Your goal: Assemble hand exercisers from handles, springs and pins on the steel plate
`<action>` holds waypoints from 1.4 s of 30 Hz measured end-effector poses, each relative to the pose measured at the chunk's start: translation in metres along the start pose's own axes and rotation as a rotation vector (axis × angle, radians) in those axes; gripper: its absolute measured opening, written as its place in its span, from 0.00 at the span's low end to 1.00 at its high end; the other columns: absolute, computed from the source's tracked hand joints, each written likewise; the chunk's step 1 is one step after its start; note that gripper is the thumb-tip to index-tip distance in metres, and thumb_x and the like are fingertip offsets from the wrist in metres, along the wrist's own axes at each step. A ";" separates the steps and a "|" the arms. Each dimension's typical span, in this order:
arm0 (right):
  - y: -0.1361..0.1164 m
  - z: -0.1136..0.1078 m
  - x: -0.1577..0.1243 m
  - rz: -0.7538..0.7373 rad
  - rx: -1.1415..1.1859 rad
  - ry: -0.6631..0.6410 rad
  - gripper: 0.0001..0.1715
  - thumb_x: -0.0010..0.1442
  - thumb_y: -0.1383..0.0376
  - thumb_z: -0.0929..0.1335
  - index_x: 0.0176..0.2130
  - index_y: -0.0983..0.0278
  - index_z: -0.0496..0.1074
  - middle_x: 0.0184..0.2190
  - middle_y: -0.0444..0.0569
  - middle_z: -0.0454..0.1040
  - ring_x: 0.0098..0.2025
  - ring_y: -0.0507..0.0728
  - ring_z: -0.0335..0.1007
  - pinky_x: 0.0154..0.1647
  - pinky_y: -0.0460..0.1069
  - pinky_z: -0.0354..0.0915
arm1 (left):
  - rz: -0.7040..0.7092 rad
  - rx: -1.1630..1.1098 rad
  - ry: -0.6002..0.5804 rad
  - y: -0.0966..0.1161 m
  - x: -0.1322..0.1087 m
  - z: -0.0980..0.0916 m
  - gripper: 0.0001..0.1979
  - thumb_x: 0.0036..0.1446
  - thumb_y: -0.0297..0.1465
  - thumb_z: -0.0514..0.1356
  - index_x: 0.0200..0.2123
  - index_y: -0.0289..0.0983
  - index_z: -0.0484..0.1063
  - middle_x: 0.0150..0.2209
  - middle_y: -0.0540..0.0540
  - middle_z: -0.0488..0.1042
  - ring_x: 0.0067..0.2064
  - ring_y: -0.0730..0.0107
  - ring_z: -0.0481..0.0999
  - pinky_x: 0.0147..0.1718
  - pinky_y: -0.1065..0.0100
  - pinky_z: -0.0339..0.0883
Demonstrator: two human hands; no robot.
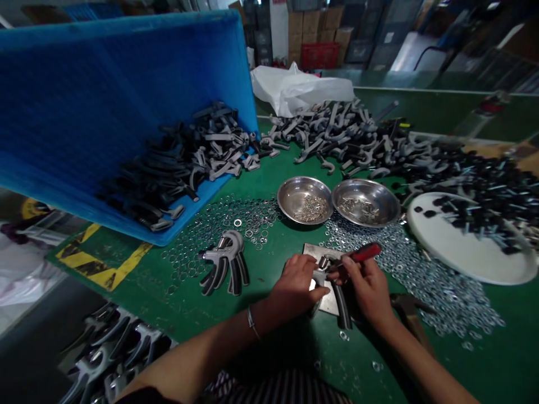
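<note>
My left hand is closed around a grey and black hand gripper that rests on a small metal plate on the green table. My right hand pinches a red-handled tool with its tip at the spring end of that hand gripper. Two finished hand grippers lie to the left of my hands.
Two steel bowls with small metal parts stand behind the plate. Loose washers are spread around. A tilted blue bin spills handle pieces; more handles pile at the back. A white round tray lies right.
</note>
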State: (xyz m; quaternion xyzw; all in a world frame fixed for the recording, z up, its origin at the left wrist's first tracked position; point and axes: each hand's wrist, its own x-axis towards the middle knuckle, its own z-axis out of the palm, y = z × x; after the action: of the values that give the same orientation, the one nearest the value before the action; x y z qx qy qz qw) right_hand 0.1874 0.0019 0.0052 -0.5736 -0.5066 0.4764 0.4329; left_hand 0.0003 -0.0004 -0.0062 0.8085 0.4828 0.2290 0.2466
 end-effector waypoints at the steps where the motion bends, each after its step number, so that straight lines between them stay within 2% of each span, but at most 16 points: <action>1: 0.000 -0.001 0.000 -0.002 -0.011 0.001 0.15 0.65 0.49 0.66 0.41 0.56 0.65 0.30 0.47 0.81 0.31 0.61 0.79 0.33 0.55 0.74 | 0.001 0.001 0.003 0.000 0.000 0.000 0.22 0.55 0.37 0.68 0.49 0.34 0.68 0.51 0.38 0.71 0.55 0.52 0.67 0.58 0.53 0.60; 6: 0.000 -0.002 -0.001 -0.009 -0.074 0.004 0.15 0.66 0.49 0.65 0.42 0.56 0.65 0.30 0.47 0.80 0.31 0.61 0.79 0.35 0.55 0.74 | -0.001 0.001 0.005 0.000 -0.001 0.000 0.23 0.55 0.38 0.67 0.50 0.35 0.67 0.51 0.39 0.72 0.55 0.53 0.67 0.56 0.53 0.61; 8: 0.002 -0.003 -0.004 -0.036 -0.166 0.026 0.15 0.66 0.49 0.65 0.42 0.57 0.66 0.29 0.47 0.80 0.31 0.62 0.79 0.35 0.54 0.73 | -0.006 0.001 0.004 0.000 -0.002 0.000 0.22 0.56 0.38 0.67 0.50 0.36 0.67 0.51 0.39 0.71 0.55 0.53 0.67 0.56 0.53 0.61; 11: 0.007 -0.002 -0.009 -0.139 -0.416 0.078 0.17 0.66 0.48 0.64 0.40 0.58 0.68 0.30 0.50 0.80 0.33 0.63 0.78 0.36 0.54 0.70 | -0.012 -0.001 0.006 0.000 -0.004 0.001 0.23 0.57 0.39 0.66 0.51 0.36 0.66 0.51 0.39 0.71 0.55 0.52 0.67 0.57 0.53 0.60; 14: 0.003 0.001 -0.007 -0.268 -0.568 -0.005 0.19 0.65 0.48 0.63 0.40 0.60 0.70 0.34 0.55 0.79 0.37 0.65 0.77 0.39 0.55 0.69 | -0.004 -0.014 0.016 0.000 -0.005 0.002 0.22 0.58 0.38 0.65 0.52 0.37 0.65 0.52 0.39 0.70 0.56 0.52 0.67 0.57 0.53 0.60; 16: -0.006 0.003 0.002 -0.245 -0.499 -0.103 0.19 0.64 0.48 0.64 0.39 0.60 0.70 0.33 0.54 0.79 0.35 0.64 0.77 0.38 0.55 0.69 | -0.014 -0.024 0.003 0.000 -0.004 0.002 0.21 0.58 0.38 0.65 0.52 0.37 0.65 0.52 0.40 0.70 0.55 0.52 0.67 0.56 0.53 0.60; 19: -0.021 -0.001 0.020 -0.011 -0.201 -0.264 0.21 0.64 0.45 0.63 0.37 0.60 0.68 0.25 0.47 0.76 0.21 0.57 0.71 0.23 0.51 0.67 | -0.052 -0.023 -0.029 0.001 -0.002 0.001 0.21 0.58 0.40 0.65 0.51 0.38 0.66 0.51 0.41 0.70 0.54 0.53 0.67 0.55 0.53 0.61; 21: -0.025 -0.006 0.026 0.103 0.027 -0.311 0.23 0.66 0.45 0.60 0.39 0.60 0.67 0.24 0.45 0.75 0.17 0.54 0.67 0.17 0.49 0.65 | -0.069 -0.018 -0.047 0.002 -0.001 -0.001 0.22 0.58 0.41 0.65 0.51 0.38 0.66 0.52 0.41 0.70 0.54 0.54 0.66 0.55 0.54 0.60; 23: -0.020 -0.013 0.024 0.106 0.200 -0.240 0.20 0.66 0.46 0.62 0.42 0.60 0.66 0.28 0.47 0.77 0.20 0.55 0.72 0.20 0.49 0.68 | -0.083 -0.015 -0.064 0.003 0.001 -0.002 0.22 0.57 0.41 0.65 0.50 0.38 0.66 0.52 0.41 0.70 0.54 0.54 0.66 0.55 0.54 0.60; 25: -0.010 -0.017 0.016 0.079 0.267 -0.142 0.18 0.64 0.49 0.67 0.44 0.59 0.64 0.31 0.46 0.79 0.26 0.56 0.77 0.28 0.51 0.72 | -0.097 -0.010 -0.078 0.003 0.001 -0.004 0.21 0.57 0.41 0.66 0.49 0.38 0.66 0.52 0.42 0.70 0.54 0.54 0.66 0.54 0.54 0.60; 28: 0.005 -0.019 0.001 0.023 0.147 -0.069 0.17 0.63 0.51 0.69 0.44 0.58 0.65 0.33 0.46 0.81 0.30 0.58 0.79 0.35 0.52 0.73 | -0.113 -0.006 -0.094 0.002 0.002 -0.004 0.20 0.57 0.41 0.65 0.49 0.39 0.66 0.53 0.42 0.69 0.55 0.53 0.65 0.54 0.54 0.60; 31: 0.012 -0.017 -0.005 -0.013 0.077 -0.054 0.17 0.65 0.50 0.67 0.45 0.58 0.65 0.34 0.47 0.81 0.33 0.59 0.80 0.36 0.53 0.73 | -0.108 -0.013 -0.093 0.001 0.002 -0.002 0.20 0.57 0.40 0.65 0.50 0.39 0.66 0.53 0.43 0.69 0.55 0.53 0.65 0.54 0.54 0.60; 38: 0.006 -0.016 -0.007 -0.045 -0.025 -0.043 0.14 0.67 0.51 0.65 0.45 0.58 0.65 0.31 0.46 0.82 0.35 0.61 0.81 0.41 0.54 0.72 | -0.098 -0.036 -0.057 0.001 -0.001 -0.001 0.22 0.56 0.40 0.66 0.49 0.38 0.65 0.52 0.42 0.70 0.54 0.54 0.66 0.54 0.55 0.61; 42: 0.007 -0.012 -0.012 -0.084 -0.279 -0.016 0.15 0.67 0.51 0.63 0.44 0.58 0.67 0.31 0.49 0.81 0.36 0.63 0.80 0.41 0.55 0.71 | -0.103 -0.029 -0.058 0.002 -0.001 -0.001 0.22 0.57 0.40 0.66 0.50 0.38 0.65 0.52 0.42 0.70 0.54 0.54 0.66 0.54 0.55 0.60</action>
State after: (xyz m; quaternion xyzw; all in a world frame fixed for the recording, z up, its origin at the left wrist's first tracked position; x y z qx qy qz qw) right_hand 0.1995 -0.0114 0.0020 -0.6027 -0.5948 0.3873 0.3646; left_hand 0.0002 -0.0022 -0.0042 0.7854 0.5129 0.1995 0.2834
